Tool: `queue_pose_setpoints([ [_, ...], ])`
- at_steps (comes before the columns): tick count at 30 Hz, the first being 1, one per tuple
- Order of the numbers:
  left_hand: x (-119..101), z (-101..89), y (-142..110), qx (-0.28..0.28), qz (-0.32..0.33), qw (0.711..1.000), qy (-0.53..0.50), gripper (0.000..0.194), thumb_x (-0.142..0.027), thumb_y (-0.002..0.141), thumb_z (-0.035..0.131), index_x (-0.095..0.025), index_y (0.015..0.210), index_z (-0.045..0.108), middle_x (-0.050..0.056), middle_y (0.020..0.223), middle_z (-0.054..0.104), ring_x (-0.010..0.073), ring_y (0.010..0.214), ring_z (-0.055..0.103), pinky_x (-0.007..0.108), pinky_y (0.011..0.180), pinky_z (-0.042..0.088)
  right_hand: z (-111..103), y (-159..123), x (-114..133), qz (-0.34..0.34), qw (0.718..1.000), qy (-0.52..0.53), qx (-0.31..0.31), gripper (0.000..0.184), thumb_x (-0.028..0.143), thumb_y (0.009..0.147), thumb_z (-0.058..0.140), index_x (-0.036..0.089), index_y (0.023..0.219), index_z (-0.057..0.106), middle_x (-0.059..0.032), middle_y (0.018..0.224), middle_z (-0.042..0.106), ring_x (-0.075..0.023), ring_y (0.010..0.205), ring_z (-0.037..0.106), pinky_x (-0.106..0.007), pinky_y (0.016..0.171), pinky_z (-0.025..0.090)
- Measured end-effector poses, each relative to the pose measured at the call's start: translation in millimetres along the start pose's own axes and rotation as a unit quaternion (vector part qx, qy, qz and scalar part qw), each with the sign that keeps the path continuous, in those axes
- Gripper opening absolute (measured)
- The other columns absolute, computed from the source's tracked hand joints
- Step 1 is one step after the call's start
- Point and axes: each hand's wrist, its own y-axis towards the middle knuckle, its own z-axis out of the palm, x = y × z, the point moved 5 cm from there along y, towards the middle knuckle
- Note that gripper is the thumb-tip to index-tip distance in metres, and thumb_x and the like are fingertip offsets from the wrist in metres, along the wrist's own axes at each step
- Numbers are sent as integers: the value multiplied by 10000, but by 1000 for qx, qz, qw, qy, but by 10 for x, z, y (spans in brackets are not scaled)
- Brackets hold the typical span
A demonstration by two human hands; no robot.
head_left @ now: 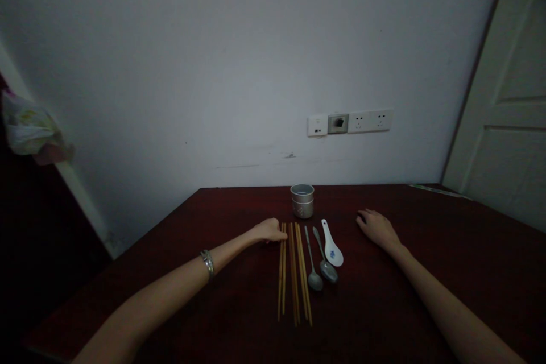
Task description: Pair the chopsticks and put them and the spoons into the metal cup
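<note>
- can't read any txt, nos. or brands tbh
- see sm. blue mark [333, 254] on white spoon [330, 242], too tiny to ID
- ditto w/ pattern [300, 211] on metal cup [303, 203], can't make out

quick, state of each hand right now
Left hand: fingers at the leftmost chopsticks; firm grip cannot be told.
Right hand: loosely open, on the table.

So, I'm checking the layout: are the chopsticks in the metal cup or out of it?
Out: the chopsticks lie side by side on the table, and none rise from the metal cup beyond them.
</note>
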Motion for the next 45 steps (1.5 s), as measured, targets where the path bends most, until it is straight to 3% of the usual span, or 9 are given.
queue_pose_setpoints([
  [5,-75,-38,-15,-1,-31,998,54,294,-398,649,506,-136,526,558,44,484,553,158,483,543,231,448,392,11,3,-5,0,1000,1,-2,428,315,825,336,101,1110,573,-172,1193,531,-268,1140,453,-389,932,348],
  [13,-123,-44,-1,-40,-84,992,90,493,-521,583,563,-137,883,634,124,919,653,248,835,613,257,604,454,-12,-6,4,-4,1000,-2,1,430,312,824,336,100,1119,566,-167,1189,534,-262,1143,450,-379,930,353],
  [23,-168,-18,-75,-96,-108,986,77,459,-480,608,558,-133,894,647,154,934,651,275,858,614,301,652,475,-42,-32,28,9,1000,19,4,416,311,818,361,105,1108,576,-164,1204,524,-265,1154,441,-383,941,342],
  [27,-225,-195,-129,-121,-114,985,51,429,-465,616,561,-122,858,652,154,882,656,262,814,623,276,604,464,-91,-18,15,13,998,60,-9,396,275,803,390,101,1112,568,-151,1196,535,-254,1146,451,-375,951,342],
  [31,-429,-538,-215,-181,-70,980,39,395,-464,639,538,-113,778,656,130,776,652,233,734,620,247,547,423,-409,119,119,28,983,178,-47,386,240,785,411,80,1098,571,-155,1132,578,-241,1073,517,-342,934,372],
  [34,-678,-805,-321,-233,-14,971,43,346,-431,676,501,-123,721,654,106,720,642,208,683,601,249,544,399,-803,230,408,33,933,355,-41,328,275,755,477,126,1009,619,-121,1006,646,-237,955,587,-361,865,437],
  [38,-1012,-1056,-502,-298,33,953,48,318,-395,712,467,-133,704,648,86,681,633,191,663,583,262,575,387,-1352,204,1024,2,755,655,34,329,302,693,598,133,975,616,-110,912,673,-203,818,637,-332,719,522],
  [40,-1156,-1125,-591,-330,50,941,56,322,-392,728,455,-135,740,648,84,692,635,196,681,583,273,599,387,-1595,126,1293,-24,694,717,61,317,306,670,641,149,945,626,-99,894,679,-189,790,642,-324,705,528],
  [45,-1389,-1139,-726,-375,59,922,72,332,-400,754,437,-153,840,641,90,748,648,217,720,592,299,639,390,-1908,-11,1555,-38,674,736,49,331,309,593,706,134,869,653,-70,833,690,-183,757,641,-312,693,521],
])
